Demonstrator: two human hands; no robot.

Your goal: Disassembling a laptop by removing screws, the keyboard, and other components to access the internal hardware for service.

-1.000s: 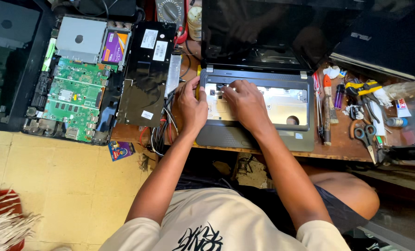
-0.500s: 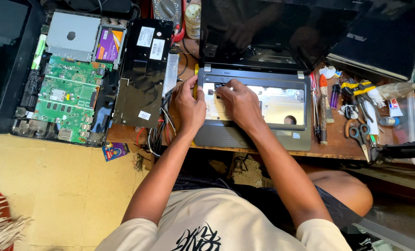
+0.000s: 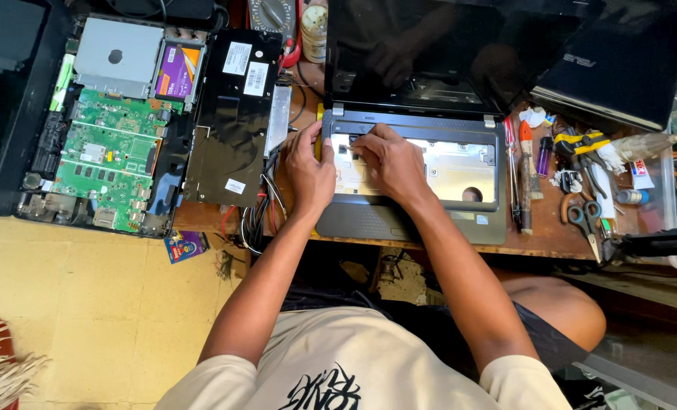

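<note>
Hands pressed on the open laptop (image 3: 418, 178): left hand (image 3: 310, 171) flat at its left edge, right hand (image 3: 388, 161) fingertips down in its bare keyboard bay, neither grasping anything.

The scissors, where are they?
In the head view, the scissors lie at the right end of the wooden table, among the tools right of the open laptop.

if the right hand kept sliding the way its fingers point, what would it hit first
The right hand points up-left across the laptop's bare keyboard bay. It would probably meet the bay's rear rim by the hinge first, then the dark screen.
</note>
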